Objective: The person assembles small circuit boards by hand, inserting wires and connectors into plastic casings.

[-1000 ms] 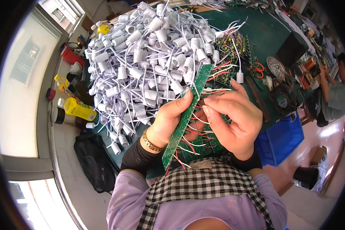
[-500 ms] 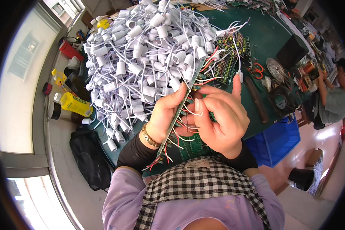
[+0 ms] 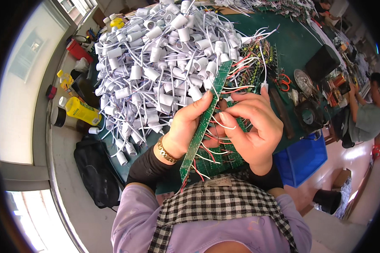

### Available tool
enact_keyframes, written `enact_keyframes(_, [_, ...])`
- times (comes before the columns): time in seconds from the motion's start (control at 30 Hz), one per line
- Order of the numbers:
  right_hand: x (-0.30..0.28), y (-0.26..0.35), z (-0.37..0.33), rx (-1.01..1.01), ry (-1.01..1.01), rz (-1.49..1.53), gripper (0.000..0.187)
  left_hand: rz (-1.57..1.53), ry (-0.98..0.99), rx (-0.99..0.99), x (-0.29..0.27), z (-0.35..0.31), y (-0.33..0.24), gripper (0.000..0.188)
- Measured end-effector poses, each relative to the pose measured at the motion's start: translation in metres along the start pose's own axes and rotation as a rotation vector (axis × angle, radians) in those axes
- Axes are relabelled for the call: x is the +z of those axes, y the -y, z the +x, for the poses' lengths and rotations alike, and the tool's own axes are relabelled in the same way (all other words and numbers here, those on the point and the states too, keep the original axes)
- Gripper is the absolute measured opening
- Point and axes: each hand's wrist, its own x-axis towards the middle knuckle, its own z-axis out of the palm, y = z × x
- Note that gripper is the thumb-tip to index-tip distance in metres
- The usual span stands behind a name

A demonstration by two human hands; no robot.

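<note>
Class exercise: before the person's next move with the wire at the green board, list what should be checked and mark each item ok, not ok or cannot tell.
1. Left hand grips the long green board: ok.
2. Right hand pinches a white wire at the board: ok.
3. Wire tip seated in its hole: cannot tell, fingers hide it.
4. Red and white wires hang free below the board: ok.
5. Pile of white sockets apart from the hands: ok.

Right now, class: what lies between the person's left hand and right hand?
In the head view, a long green circuit board strip stands edge-on between the left hand and the right hand, with thin white and red wires.
</note>
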Motion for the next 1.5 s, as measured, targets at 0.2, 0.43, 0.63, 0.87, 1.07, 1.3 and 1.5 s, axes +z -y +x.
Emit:
enact_keyframes(0.2, [0.000,0.001,-0.001,-0.055,-0.019,-0.001,0.012,0.030,0.379,0.061,-0.012,0.001,0.001,0.046])
enact_keyframes(0.43, [-0.009,-0.002,0.004,-0.063,0.036,0.081,0.020,0.695,0.194,0.571,-0.007,-0.006,-0.001,0.039])
enact_keyframes(0.63, [0.003,0.001,0.006,0.086,0.049,0.339,0.018,1.027,0.194,0.897,-0.007,-0.001,-0.004,0.032])
enact_keyframes(0.87, [0.013,-0.011,-0.008,0.193,-0.293,0.615,0.015,0.804,0.145,0.827,-0.006,-0.012,-0.002,0.039])
enact_keyframes(1.07, [0.006,-0.009,0.015,0.166,-0.136,0.885,0.052,0.783,0.126,0.765,-0.008,-0.008,-0.004,0.037])
enact_keyframes(1.3, [0.018,-0.024,0.016,0.349,-0.077,0.628,0.021,1.142,-0.103,0.951,-0.009,0.016,0.000,0.033])
enact_keyframes(1.5, [0.000,-0.032,0.009,0.339,-0.097,0.482,0.049,0.593,-0.212,0.711,-0.015,0.026,-0.007,0.038])
